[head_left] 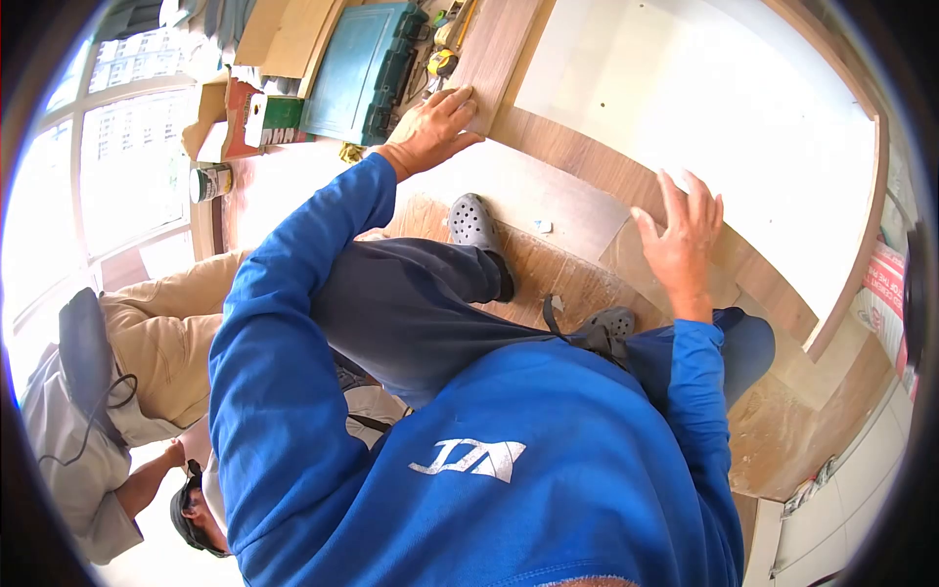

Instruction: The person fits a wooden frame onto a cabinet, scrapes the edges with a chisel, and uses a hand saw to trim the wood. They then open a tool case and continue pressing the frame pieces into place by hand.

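Observation:
My left hand [431,128] is at the end of a wood-grain board [496,64], fingers stretched over its corner and the thumb apart. To the right, my right hand [682,235] is raised with fingers spread and holds nothing. It overlaps the near wood-grain edge of a large frame [577,161] with a white panel [685,108] inside. My knees are bent, and a grey clog [474,223] shows on my foot between the two hands.
A teal tool case [354,73] stands at the upper left, with a yellow tape measure [442,65] beside it. Nearby are a green box [274,119] and a can [210,182]. Another person [161,323] is close at the left. A red-and-white bag [885,284] lies at the right.

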Tool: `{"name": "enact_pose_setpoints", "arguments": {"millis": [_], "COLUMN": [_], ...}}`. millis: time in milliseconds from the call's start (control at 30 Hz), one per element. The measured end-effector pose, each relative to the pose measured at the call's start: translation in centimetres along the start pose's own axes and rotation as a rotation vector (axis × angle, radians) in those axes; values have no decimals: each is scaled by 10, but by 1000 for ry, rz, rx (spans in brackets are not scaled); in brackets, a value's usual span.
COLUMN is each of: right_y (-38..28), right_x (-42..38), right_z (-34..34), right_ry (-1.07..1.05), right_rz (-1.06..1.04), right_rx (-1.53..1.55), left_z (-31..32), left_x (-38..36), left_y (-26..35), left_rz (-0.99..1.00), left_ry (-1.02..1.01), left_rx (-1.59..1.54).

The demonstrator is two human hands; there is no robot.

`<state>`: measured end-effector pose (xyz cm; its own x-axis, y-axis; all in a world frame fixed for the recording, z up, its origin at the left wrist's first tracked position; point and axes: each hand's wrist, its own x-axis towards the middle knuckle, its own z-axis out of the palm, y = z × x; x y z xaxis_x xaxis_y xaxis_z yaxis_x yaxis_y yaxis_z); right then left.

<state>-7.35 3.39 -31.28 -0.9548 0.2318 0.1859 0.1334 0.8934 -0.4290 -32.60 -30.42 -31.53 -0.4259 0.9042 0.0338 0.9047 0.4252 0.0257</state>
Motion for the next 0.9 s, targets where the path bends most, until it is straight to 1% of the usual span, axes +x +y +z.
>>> {"name": "enact_pose_setpoints", "arguments": {"millis": [67,133,200,267,300,367,400,433,500,533,567,633,667,700,767,833,900], "right_y": [-33,-67,-97,-130,-140,-155,-159,-161,-168,-169,-173,-182,-180,-177,-172,-175,-176], "right_x": [10,23,33,49,52,56,59,58,56,51,54,55,54,55,58,62,63], "right_z": [6,32,80,94,108,135,135,145,157,159,152,142,140,137,128,112,110], "right_ry": [68,-128,-402,-553,-559,-405,-474,-480,-300,-368,-372,-408,-418,-429,-435,-432,-312], "right_rz": [-69,115,491,753,762,534,608,610,305,425,421,815,909,907,1086,1043,1038], "right_rx": [217,802,1306,1584,1580,1320,1361,1354,949,1115,1110,1696,1892,1886,2212,2176,1885], "left_z": [5,9,11,7,8,11,13,14,17,18,18,17,17,18,19,19,18], "left_x": [-2,-2,-3,-3,-4,-3,-3,-3,-7,-8,-7,-8,-8,-7,-9,-10,-11], "left_y": [-2,-6,-6,-4,-4,-7,-9,-12,-14,-15,-16,-15,-16,-17,-18,-17,-16], "left_rz": [4,11,14,-2,-7,13,9,21,21,29,37,36,42,31,54,39,40], "left_ry": [34,43,57,70,66,120,122,120,118,131,147,155,160,164,175,178,177], "left_rx": [-4,-20,-37,-61,-69,-87,-93,-90,-92,-98,-103,-113,-118,-118,-111,-108,-133]}}
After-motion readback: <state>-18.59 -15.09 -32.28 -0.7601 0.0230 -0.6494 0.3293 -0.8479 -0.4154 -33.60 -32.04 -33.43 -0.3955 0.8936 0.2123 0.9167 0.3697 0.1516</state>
